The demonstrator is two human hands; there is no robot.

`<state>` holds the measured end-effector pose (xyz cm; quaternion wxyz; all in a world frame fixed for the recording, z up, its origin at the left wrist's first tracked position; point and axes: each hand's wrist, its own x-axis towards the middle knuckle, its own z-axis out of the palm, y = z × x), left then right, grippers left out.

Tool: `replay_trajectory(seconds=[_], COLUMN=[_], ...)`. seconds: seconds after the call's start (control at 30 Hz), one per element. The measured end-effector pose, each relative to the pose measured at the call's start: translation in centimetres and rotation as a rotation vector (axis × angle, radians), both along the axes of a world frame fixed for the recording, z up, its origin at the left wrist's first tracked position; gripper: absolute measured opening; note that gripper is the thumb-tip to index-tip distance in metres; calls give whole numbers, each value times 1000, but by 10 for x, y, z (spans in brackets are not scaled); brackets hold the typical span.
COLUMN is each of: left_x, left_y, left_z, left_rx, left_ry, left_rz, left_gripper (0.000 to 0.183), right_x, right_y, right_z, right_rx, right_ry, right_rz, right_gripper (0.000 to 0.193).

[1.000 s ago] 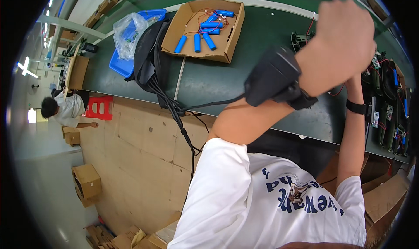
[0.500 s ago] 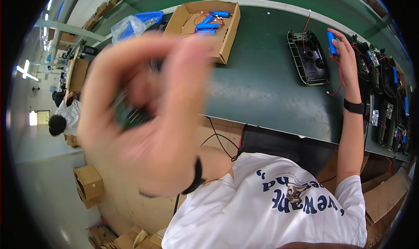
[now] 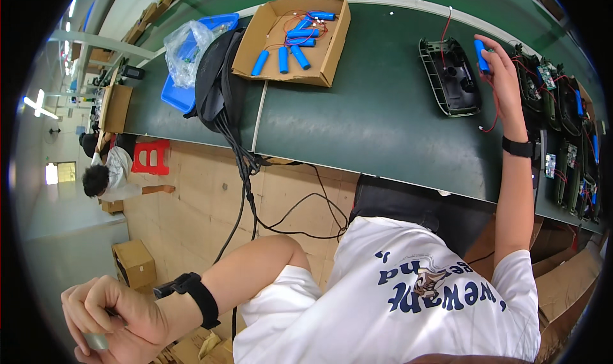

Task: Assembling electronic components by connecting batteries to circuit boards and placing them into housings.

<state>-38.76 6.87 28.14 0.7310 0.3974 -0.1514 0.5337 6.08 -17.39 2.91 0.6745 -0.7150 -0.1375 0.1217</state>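
At the lower left my left hand [image 3: 118,319] is raised off to the side with its fingers curled. A small pale, translucent piece [image 3: 97,341] shows between its fingers and thumb; its kind I cannot make out. Over the right part of the bench, my right hand [image 3: 502,83] grips a blue cylindrical battery [image 3: 481,56]. A thin red lead with a white plug trails down from it. Just left of that hand lies an open black plastic housing [image 3: 451,80], hollow side up, a red wire rising from its far end.
A cardboard box [image 3: 332,70] of blue batteries stands on the green bench [image 3: 357,134]. Left of it are a black cable bundle [image 3: 220,83] and a blue tray [image 3: 179,96]. More wired housings [image 3: 562,115] crowd the right end. Another person [image 3: 112,172] is at far left.
My left hand has swung from close before the camera down to the lower left, uncovering the battery box and cables. My right hand stays nearly in place with the battery.
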Motion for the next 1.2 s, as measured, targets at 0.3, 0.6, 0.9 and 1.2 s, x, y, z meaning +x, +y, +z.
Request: replay_trajectory(seconds=[0.3, 0.6, 0.9, 1.2], left_x=[106, 59, 38, 44], left_y=[31, 2, 1, 8], left_z=[-147, -261, -273, -264], left_rx=[258, 771, 755, 772], left_ry=[1092, 1954, 2091, 2124], left_rz=[952, 1090, 1076, 859], left_gripper=[25, 30, 36, 20], right_x=[-1, -1, 2, 3], right_y=[3, 1, 2, 1], right_z=[2, -3, -5, -5], right_rx=[-40, -49, -63, -66], right_ry=[-7, -12, -23, -16], right_rz=[-9, 1, 27, 14], right_gripper=[34, 34, 33, 34])
